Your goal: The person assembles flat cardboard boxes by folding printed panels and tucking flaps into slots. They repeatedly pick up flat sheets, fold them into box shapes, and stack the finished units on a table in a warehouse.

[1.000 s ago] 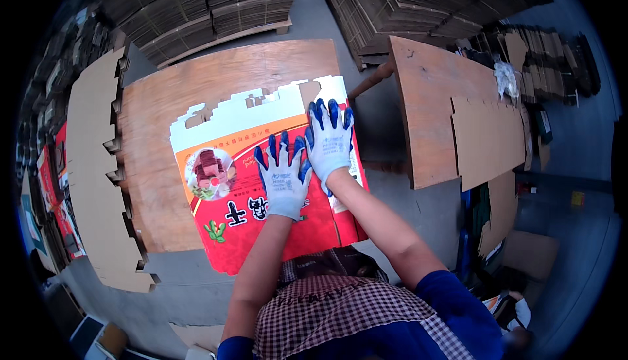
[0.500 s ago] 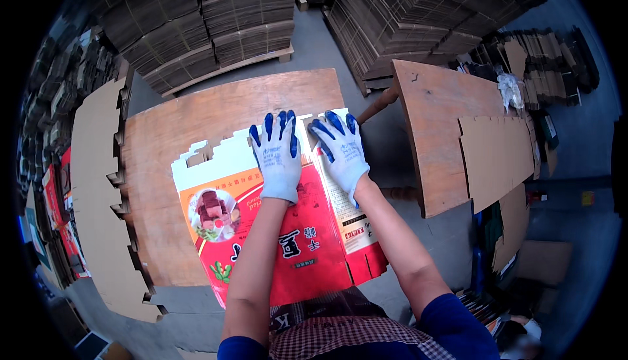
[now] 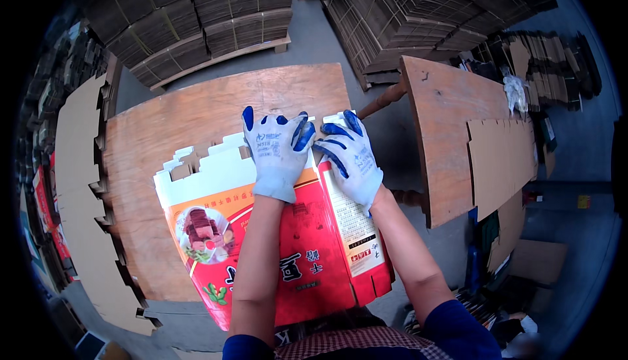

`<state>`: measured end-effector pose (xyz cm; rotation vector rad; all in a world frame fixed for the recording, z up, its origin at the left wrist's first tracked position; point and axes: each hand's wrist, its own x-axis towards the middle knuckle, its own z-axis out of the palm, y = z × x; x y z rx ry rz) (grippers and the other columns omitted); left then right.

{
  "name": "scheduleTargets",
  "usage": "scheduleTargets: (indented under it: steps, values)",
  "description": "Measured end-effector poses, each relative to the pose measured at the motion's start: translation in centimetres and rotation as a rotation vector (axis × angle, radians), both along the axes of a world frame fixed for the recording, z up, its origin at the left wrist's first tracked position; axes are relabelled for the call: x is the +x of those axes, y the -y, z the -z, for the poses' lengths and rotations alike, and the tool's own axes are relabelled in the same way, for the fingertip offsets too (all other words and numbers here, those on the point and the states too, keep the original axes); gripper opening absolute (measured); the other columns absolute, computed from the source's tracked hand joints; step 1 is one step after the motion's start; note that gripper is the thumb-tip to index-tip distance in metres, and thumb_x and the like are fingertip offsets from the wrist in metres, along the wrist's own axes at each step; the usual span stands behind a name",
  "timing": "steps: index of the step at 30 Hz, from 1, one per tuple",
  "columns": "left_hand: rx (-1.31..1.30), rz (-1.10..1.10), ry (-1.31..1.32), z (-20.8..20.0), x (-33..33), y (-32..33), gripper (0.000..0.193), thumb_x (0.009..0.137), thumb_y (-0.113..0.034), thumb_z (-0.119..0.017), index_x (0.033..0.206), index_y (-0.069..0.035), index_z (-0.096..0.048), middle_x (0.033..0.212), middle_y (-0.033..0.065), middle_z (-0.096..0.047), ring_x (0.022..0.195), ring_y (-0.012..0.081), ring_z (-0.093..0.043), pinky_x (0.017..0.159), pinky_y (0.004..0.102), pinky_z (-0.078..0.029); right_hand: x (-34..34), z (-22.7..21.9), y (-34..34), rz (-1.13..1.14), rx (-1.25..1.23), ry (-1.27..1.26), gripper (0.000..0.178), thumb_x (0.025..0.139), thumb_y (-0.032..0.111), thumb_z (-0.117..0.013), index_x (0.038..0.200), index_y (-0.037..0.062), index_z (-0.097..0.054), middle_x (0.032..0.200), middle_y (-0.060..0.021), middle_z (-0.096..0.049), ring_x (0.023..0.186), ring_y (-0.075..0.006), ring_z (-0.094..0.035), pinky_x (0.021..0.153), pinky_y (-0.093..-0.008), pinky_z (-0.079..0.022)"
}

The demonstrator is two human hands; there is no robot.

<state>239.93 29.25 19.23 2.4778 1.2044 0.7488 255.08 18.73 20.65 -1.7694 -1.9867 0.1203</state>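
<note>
A flattened carton (image 3: 320, 242), printed red, orange and cream with white notched flaps, lies on the wooden table (image 3: 176, 118) in front of me. My left hand (image 3: 280, 147), in a white glove with blue fingertips, is at the carton's far flaps, its fingers bent over the edge and closed on it. Beside it, my right hand (image 3: 350, 157), gloved alike, rests on the far end of the cream side panel. Its fingers are apart, slightly bent, against the cardboard. Both palms hide parts of the flaps.
Plain brown cardboard sheets (image 3: 82, 196) stand along the table's left side. A second wooden tabletop (image 3: 448, 105) is at the right, with a brown sheet (image 3: 500, 157) on it. Strapped cardboard stacks (image 3: 248, 7) rise behind, on a pallet (image 3: 222, 56).
My left hand's fingers have gone from stretched out to bent over the carton's far edge. My right hand has shifted slightly right and nearer, its fingers turning left. The view has moved a little.
</note>
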Motion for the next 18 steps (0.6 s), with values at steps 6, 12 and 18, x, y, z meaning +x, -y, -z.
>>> scheduleTargets:
  steps: [6, 12, 18]
  values:
    - [-0.170, -0.003, 0.002, -0.9, -0.1, -0.6, 0.016, 0.083, -0.025, -0.077, 0.093, -0.013, -0.075, 0.088, 0.0069, -0.067, 0.094, 0.0260, -0.062, 0.117, 0.0488, -0.026, 0.4, -0.7, -0.4, -0.090, 0.054, -0.142, 0.031, 0.077, 0.001, -0.058, 0.106, 0.0069, -0.069, 0.107, -0.0121, -0.066, 0.116, -0.0325, -0.057, 0.121, -0.0531, -0.028]
    - [-0.205, -0.055, 0.062, 0.7, 0.2, -0.5, 0.014, 0.084, -0.023, -0.076, 0.086, -0.010, -0.072, 0.089, 0.0079, -0.068, 0.092, 0.0281, -0.062, 0.115, 0.0475, -0.030, 1.0, 0.0, -0.8, -0.125, 0.134, -0.211, 0.036, 0.078, 0.000, -0.058, 0.112, 0.0067, -0.067, 0.098, -0.0114, -0.062, 0.105, -0.0322, -0.058, 0.120, -0.0530, -0.029]
    - [-0.187, -0.055, 0.088, 1.7, 0.3, -0.9, 0.015, 0.086, -0.023, -0.074, 0.085, -0.008, -0.072, 0.088, 0.0090, -0.068, 0.093, 0.0283, -0.062, 0.111, 0.0462, -0.034, 0.8, 0.4, -0.9, -0.102, -0.025, -0.192, 0.031, 0.079, 0.002, -0.060, 0.108, 0.0063, -0.068, 0.103, -0.0135, -0.064, 0.115, -0.0352, -0.056, 0.121, -0.0546, -0.025]
